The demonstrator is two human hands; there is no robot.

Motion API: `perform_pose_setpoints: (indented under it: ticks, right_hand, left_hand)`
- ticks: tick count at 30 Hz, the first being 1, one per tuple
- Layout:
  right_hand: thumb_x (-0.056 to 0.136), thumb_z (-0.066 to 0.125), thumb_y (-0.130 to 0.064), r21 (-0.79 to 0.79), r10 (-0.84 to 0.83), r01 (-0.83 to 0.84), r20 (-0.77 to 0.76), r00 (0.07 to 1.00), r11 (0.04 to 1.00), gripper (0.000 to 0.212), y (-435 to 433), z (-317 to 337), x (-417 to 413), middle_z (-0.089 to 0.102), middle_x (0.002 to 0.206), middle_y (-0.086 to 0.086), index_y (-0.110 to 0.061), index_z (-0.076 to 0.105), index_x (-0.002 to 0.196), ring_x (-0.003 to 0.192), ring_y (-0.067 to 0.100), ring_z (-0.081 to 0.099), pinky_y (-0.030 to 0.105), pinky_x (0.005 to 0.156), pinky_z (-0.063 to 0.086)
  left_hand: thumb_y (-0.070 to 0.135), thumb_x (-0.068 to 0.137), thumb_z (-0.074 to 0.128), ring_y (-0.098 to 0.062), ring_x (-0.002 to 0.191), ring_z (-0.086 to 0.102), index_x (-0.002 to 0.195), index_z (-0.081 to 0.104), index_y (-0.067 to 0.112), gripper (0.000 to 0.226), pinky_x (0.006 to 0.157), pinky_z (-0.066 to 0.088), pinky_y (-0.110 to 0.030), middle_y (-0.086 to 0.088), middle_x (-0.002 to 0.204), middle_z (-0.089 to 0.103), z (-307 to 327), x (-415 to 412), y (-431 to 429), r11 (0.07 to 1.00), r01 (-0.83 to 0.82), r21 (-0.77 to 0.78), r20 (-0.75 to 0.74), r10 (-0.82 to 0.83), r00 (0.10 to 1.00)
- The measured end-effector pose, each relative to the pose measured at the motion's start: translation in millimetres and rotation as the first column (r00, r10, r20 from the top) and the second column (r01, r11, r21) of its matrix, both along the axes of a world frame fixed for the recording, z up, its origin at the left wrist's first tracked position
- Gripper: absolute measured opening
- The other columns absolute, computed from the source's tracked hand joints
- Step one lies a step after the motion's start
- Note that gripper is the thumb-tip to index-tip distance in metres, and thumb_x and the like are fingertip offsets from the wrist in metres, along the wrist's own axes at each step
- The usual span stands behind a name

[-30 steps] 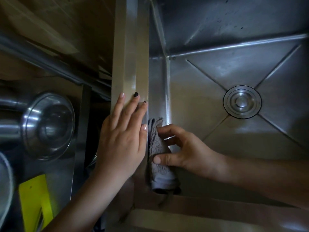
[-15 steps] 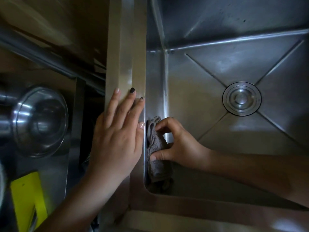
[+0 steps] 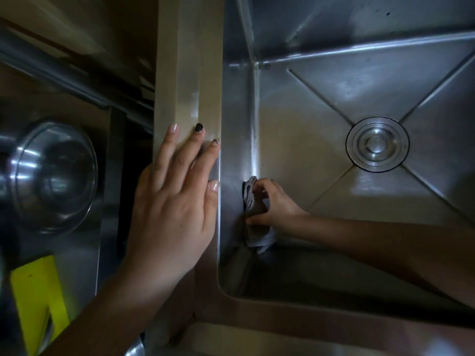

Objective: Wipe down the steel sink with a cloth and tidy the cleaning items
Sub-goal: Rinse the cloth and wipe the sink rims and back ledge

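Note:
The steel sink (image 3: 321, 155) fills the right of the view, with a round drain (image 3: 377, 144) in its floor. Inside the basin, my right hand (image 3: 276, 206) grips a bunched grey cloth (image 3: 253, 217) and holds it against the lower part of the left inner wall, near the front left corner. My left hand (image 3: 174, 201) lies flat with straight fingers on the sink's left rim (image 3: 190, 80), fingertips pointing away from me.
Left of the sink stands a steel bowl (image 3: 54, 176) on a dark steel surface. A yellow item (image 3: 38, 301) lies at the lower left. The sink's front rim (image 3: 334, 319) runs along the bottom.
My right hand has moved the cloth down the left wall, deeper into the basin. My left hand has stayed on the rim.

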State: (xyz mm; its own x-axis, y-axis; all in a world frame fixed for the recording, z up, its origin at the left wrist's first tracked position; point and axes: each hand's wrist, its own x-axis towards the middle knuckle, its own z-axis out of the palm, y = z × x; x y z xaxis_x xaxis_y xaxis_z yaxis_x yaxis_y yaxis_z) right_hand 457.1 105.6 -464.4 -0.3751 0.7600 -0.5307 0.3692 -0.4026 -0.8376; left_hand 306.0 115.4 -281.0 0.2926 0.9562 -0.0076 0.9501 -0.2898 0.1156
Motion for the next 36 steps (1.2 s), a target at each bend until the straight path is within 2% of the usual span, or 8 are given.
perform_pose_setpoints:
  ticks: [4,7,12,17,21,25,32,36]
  right_hand:
    - [0.060,0.085,-0.016,0.008,0.024,-0.024,0.054,0.998,1.000,0.069,-1.4,-7.4,-1.7,0.036,0.115,-0.003,-0.026,0.041,0.112,0.110,0.017,0.046,0.022,0.091,0.037]
    - [0.063,0.084,-0.015,-0.028,0.021,-0.019,0.081,0.997,0.999,0.073,-4.1,-2.8,-3.0,0.036,0.118,0.001,-0.018,0.041,0.122,0.110,0.020,0.046,0.027,0.093,0.040]
    - [0.065,0.084,-0.020,-0.097,0.063,-0.055,0.082,0.995,0.994,0.075,-9.6,14.3,-1.5,0.040,0.115,-0.002,-0.019,0.041,0.126,0.100,0.009,0.042,0.016,0.082,0.035]
    - [0.064,0.084,-0.024,-0.079,0.075,-0.071,0.050,0.996,0.994,0.074,-9.6,50.6,0.7,0.043,0.100,-0.013,-0.024,0.041,0.125,0.089,0.005,0.045,-0.004,0.058,0.030]
    - [0.063,0.085,-0.023,-0.033,0.055,-0.057,-0.068,0.996,0.998,0.063,-9.8,93.2,3.2,0.047,0.105,-0.013,-0.034,0.043,0.109,0.086,0.003,0.053,0.006,0.071,0.042]
    - [0.064,0.083,-0.019,-0.005,-0.012,0.011,-0.243,0.970,1.000,0.057,-11.2,124.6,7.4,0.050,0.106,-0.018,-0.045,0.043,0.095,0.084,-0.001,0.057,0.011,0.073,0.049]
    - [0.065,0.084,-0.022,0.054,-0.059,0.063,-0.063,0.996,0.997,0.061,-10.6,89.1,-4.0,0.048,0.114,-0.011,-0.032,0.045,0.111,0.096,0.008,0.055,0.007,0.077,0.043]
    - [0.067,0.082,-0.019,0.012,-0.038,0.037,0.017,0.999,0.999,0.066,-3.1,53.3,-3.2,0.050,0.121,-0.003,-0.022,0.046,0.122,0.101,0.013,0.053,0.024,0.089,0.046]
  left_hand:
    - [0.022,0.092,0.035,-0.029,0.139,0.021,0.132,0.046,0.006,0.045,0.109,0.021,-0.040,-0.010,0.144,0.039,1.1,-0.5,0.3,1.000,-0.004,-0.006,0.001,0.004,1.000]
    - [0.022,0.092,0.035,-0.029,0.139,0.022,0.132,0.047,0.005,0.045,0.109,0.022,-0.039,-0.010,0.143,0.039,1.6,0.3,-0.1,1.000,-0.006,-0.005,0.005,0.006,1.000]
    - [0.022,0.092,0.035,-0.029,0.139,0.023,0.132,0.047,0.006,0.045,0.108,0.022,-0.038,-0.010,0.143,0.040,1.6,0.7,-0.5,1.000,-0.003,0.003,0.005,0.003,1.000]
    - [0.023,0.092,0.035,-0.029,0.138,0.024,0.132,0.047,0.006,0.045,0.107,0.026,-0.040,-0.010,0.142,0.041,0.0,0.0,-0.4,1.000,-0.003,0.026,0.011,0.003,1.000]
    - [0.024,0.092,0.034,-0.029,0.139,0.022,0.132,0.046,0.006,0.046,0.106,0.027,-0.044,-0.010,0.143,0.040,-0.7,-0.4,-1.0,1.000,-0.006,0.017,0.018,0.006,1.000]
    - [0.024,0.092,0.033,-0.030,0.138,0.023,0.132,0.047,0.006,0.046,0.107,0.026,-0.045,-0.011,0.143,0.040,-0.9,-0.6,-1.5,1.000,-0.007,0.021,0.018,0.006,1.000]
    - [0.023,0.092,0.035,-0.031,0.137,0.025,0.131,0.048,0.005,0.045,0.105,0.029,-0.047,-0.012,0.142,0.042,-1.4,-1.0,-0.7,1.000,0.001,0.028,0.017,-0.002,1.000]
    - [0.023,0.091,0.035,-0.032,0.137,0.025,0.130,0.049,0.005,0.045,0.106,0.028,-0.046,-0.012,0.142,0.042,-2.3,-1.5,-0.3,1.000,0.001,0.031,0.032,-0.002,0.999]
